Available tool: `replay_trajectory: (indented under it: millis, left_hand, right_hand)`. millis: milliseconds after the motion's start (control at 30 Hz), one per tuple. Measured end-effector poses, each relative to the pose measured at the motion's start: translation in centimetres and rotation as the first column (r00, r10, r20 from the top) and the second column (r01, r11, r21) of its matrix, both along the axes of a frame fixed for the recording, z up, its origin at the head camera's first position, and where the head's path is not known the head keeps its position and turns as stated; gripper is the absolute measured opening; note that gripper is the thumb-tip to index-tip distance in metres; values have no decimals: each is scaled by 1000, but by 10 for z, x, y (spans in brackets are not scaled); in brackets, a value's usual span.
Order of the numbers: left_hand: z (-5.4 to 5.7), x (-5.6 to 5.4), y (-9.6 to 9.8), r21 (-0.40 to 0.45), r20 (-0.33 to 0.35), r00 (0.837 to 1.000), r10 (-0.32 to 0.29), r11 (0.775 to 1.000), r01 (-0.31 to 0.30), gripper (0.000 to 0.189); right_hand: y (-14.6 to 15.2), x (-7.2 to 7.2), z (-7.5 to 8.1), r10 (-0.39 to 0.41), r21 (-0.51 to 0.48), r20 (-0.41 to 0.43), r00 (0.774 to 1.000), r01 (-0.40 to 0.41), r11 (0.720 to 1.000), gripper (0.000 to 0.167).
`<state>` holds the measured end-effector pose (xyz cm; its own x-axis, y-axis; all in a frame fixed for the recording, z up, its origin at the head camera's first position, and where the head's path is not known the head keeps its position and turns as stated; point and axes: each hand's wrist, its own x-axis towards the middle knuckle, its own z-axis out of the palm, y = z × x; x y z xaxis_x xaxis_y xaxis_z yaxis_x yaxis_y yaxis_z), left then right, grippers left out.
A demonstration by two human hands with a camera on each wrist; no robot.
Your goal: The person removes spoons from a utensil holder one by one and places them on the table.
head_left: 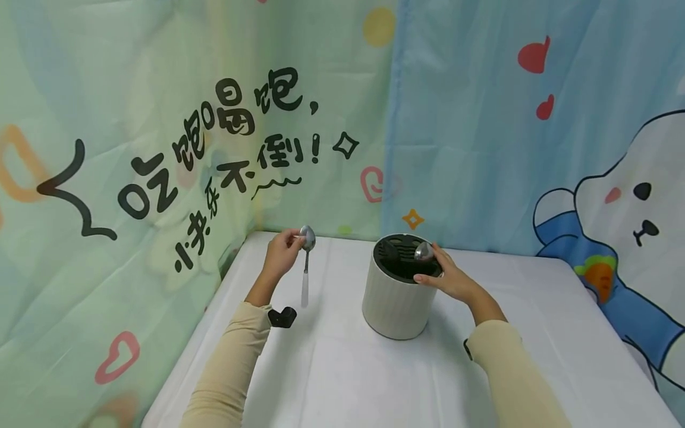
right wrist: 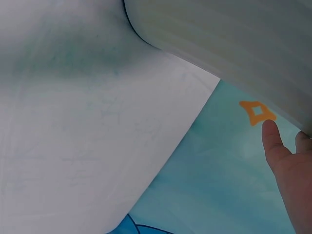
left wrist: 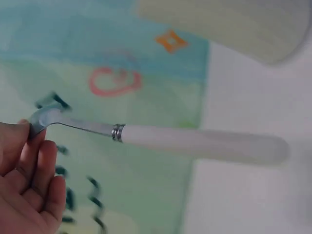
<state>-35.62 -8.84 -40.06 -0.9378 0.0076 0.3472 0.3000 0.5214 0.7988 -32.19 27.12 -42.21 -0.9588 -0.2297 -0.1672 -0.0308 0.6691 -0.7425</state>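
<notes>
My left hand (head_left: 283, 252) pinches a spoon (head_left: 305, 267) by its metal bowl, between thumb and fingers. The spoon hangs upright above the table with its white handle (left wrist: 204, 141) pointing down. To its right stands a ribbed off-white utensil holder (head_left: 396, 309) with a black slotted top (head_left: 387, 252). My right hand (head_left: 455, 279) grips the holder's top edge from the right, thumb at the near side and fingers on the far side. A second metal spoon (head_left: 424, 251) stands in the holder, bowl up, close to those fingers; its lower part is hidden.
A white cloth covers the table (head_left: 342, 380). Behind it hang printed curtains (head_left: 471, 148), green on the left and blue on the right, meeting the table's back edge. A black wrist-camera piece (head_left: 282, 317) sits at the left cuff.
</notes>
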Motion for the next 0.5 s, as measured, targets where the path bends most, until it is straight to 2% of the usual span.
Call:
replay_trajectory:
  millis: [67,133,200,267,300,333,367,433,500]
  left_hand:
    - [-18,-2,-12,-34,68,997,25,999,-23,24]
    - [-38,-9,-22,-53,112,993,27,998,-21,25]
    - [-78,-32,-34,-75,106,994,27,997,-19,29]
    - [-123,-59,-48,-98,101,994,29,995,-19,33]
    - [-148,-74,-54,-124,126,991,43,992,-28,34]
    - [-167,-83,-62,-137,150,988,46,990,-26,37]
    - [-192,-95,-71,-145,156,987,48,989,-25,39]
    - [-212,-96,-82,-153,253,966,62,988,-24,37]
    - [-224,-92,-86,-165,328,942,71,986,-17,36]
  right_hand:
    - [-2,-1,1,11,8,5,1000,-11,1000,102]
    - [-1,-3,2,13,17,7,1000,-13,1000,102]
    - [2,-4,4,14,29,6,1000,-15,999,102]
    - [4,-5,5,14,39,3,1000,-14,999,102]
    - [4,-7,6,16,40,5,1000,-16,999,102]
    - [3,-8,6,21,43,6,1000,-21,999,102]
    - [1,-9,5,26,43,8,1000,-27,999,102]
    - [-4,-12,4,34,44,15,999,-35,998,102]
    - [-6,-12,4,35,42,17,999,-35,998,102]
